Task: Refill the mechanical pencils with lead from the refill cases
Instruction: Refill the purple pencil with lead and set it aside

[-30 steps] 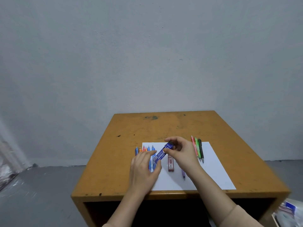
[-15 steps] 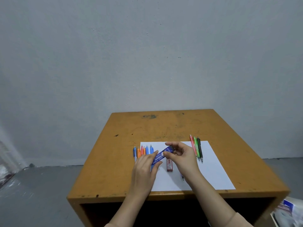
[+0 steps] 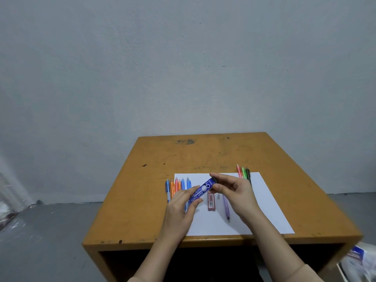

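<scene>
Both hands share one grip on a blue refill case (image 3: 202, 190). The left hand (image 3: 181, 208) pinches its lower end between thumb and fingertips, and the right hand (image 3: 238, 192) pinches the dark cap at its upper end, fingers curled around it. The case slants upward from left grip to right grip. White print along its side reads "PENCIL LEAD" beside a large "05"; a smaller brand word above that is too blurred to read with certainty.

Just beneath the right grip, a red refill case (image 3: 211, 201) lies flat on a white sheet of paper (image 3: 264, 210); its label cannot be made out. Beside it, under the right palm, lies a purple pencil (image 3: 225, 206), with a small grey cap (image 3: 218, 196) between the two. Beyond the left grip, a row of blue and orange pencils (image 3: 177, 186) lies side by side across the sheet's far left corner. Beyond the right grip, a pink, a green and a black pencil (image 3: 243, 173) lie together at the sheet's far edge. The paper rests on a scuffed yellow-brown tabletop (image 3: 203, 153) set against a grey wall (image 3: 183, 68).
</scene>
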The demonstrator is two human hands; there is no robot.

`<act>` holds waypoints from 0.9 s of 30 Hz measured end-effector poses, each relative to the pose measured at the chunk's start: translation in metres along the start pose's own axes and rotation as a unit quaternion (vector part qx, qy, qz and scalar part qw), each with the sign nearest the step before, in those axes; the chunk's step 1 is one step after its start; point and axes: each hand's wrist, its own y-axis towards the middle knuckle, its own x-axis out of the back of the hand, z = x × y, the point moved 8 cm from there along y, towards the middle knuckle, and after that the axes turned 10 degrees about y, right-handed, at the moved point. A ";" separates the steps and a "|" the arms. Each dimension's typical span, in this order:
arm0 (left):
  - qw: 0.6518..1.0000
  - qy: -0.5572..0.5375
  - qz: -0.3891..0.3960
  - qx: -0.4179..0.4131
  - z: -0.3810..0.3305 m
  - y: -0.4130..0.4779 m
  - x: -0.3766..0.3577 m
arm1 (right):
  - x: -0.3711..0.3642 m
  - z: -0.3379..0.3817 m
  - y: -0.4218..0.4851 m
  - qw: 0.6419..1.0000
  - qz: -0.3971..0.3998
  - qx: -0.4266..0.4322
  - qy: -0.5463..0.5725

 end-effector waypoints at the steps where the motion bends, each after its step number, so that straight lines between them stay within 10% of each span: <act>1: 1.000 -0.003 -0.001 0.000 0.000 0.000 0.000 | 0.001 0.000 0.000 1.000 0.000 0.000 -0.008; 27: 1.000 0.018 0.010 0.022 0.006 0.000 -0.002 | 0.009 -0.002 0.007 0.994 0.036 -0.009 -0.104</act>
